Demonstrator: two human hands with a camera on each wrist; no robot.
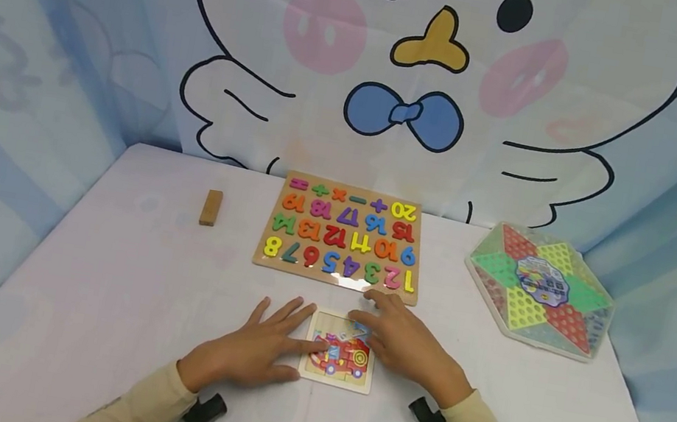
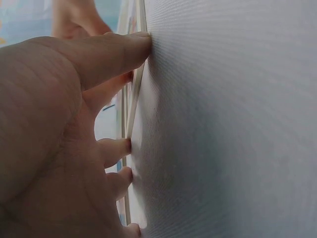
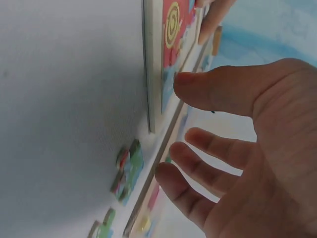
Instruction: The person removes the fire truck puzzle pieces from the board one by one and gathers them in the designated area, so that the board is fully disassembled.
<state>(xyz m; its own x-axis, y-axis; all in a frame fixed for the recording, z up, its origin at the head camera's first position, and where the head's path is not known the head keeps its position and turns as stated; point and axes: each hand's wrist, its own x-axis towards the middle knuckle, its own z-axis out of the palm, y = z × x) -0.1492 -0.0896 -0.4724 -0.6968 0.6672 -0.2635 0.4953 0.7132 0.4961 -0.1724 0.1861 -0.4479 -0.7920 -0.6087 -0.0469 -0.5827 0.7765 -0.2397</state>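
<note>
A small jigsaw puzzle (image 1: 345,369) with a red vehicle picture sits in a pale square frame on the table; the frame's edge (image 3: 155,64) shows in the right wrist view. My left hand (image 1: 255,350) spreads along its left side, index finger on the picture and thumb (image 2: 133,47) at the frame's edge. Over the top right corner is my right hand (image 1: 407,342), its thumb (image 3: 198,89) at a blue part of the picture and its other fingers loosely bent and apart, with nothing visibly gripped. Loose puzzle pieces (image 3: 129,171) lie near the frame in the right wrist view.
Just behind the puzzle lies a wooden number board (image 1: 341,237) with coloured numerals. A small wooden block (image 1: 211,208) is at the back left. On the right stands a hexagonal checkers box (image 1: 540,290). A patterned curtain (image 1: 320,118) hangs behind the table.
</note>
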